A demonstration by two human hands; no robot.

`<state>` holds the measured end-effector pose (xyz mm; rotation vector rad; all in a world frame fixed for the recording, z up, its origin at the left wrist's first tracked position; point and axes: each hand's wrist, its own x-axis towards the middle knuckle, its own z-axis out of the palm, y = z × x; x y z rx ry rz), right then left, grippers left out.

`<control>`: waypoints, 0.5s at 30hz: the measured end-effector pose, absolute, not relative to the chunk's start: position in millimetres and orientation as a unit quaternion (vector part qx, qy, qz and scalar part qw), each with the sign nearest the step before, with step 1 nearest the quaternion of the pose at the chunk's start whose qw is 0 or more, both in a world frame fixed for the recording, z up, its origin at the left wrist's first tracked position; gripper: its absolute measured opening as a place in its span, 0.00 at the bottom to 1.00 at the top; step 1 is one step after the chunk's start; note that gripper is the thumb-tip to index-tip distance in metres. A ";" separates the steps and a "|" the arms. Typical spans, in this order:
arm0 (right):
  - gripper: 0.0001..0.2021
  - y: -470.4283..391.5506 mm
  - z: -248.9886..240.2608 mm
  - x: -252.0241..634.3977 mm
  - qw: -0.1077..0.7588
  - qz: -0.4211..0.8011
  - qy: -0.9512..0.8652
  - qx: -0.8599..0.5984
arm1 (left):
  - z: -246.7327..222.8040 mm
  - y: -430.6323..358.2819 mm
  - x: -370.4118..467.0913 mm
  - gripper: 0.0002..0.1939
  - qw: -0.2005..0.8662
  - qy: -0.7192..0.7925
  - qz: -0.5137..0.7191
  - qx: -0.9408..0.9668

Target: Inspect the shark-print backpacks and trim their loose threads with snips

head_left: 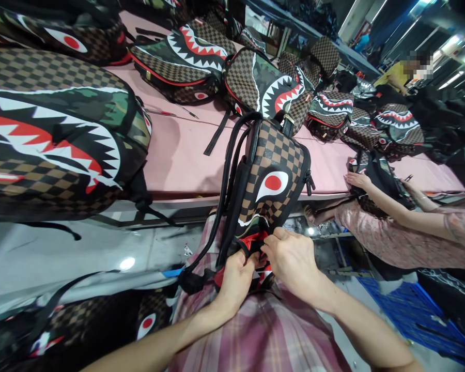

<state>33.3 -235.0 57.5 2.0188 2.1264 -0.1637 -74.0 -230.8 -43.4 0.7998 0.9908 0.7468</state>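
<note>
A brown checkered backpack (281, 152) with a red-and-white eye print leans between my body and the edge of the pink table. Its black straps hang along its left side. Low on the bag, my left hand (236, 279) pinches the dark edge of a red-lined opening (254, 239). Against the other edge of that opening, my right hand (292, 258) has its fingers curled in and closed on the fabric. Both hands are close together, and the fingertips are partly hidden by the fabric.
Several shark-mouth backpacks lie on the pink table (170, 160); a large one (54, 134) overhangs its edge at left. At right, a co-worker's hand (358, 181) touches another bag. Below are more bags (101, 320) and a blue crate (414, 310). Thin tools (188, 111) lie on the table.
</note>
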 end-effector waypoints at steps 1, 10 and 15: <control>0.12 -233.5 58.1 33.5 0.104 -0.057 0.723 0.681 | -43.3 -230.9 -74.0 0.10 0.741 0.452 0.338 0.364; 0.12 -233.8 51.7 37.8 0.076 -0.085 0.703 0.702 | -47.0 -232.4 -73.9 0.11 0.739 0.457 0.351 0.348; 0.10 -240.1 51.1 42.6 0.049 -0.091 0.681 0.725 | -42.3 -231.7 -74.6 0.12 0.744 0.454 0.345 0.349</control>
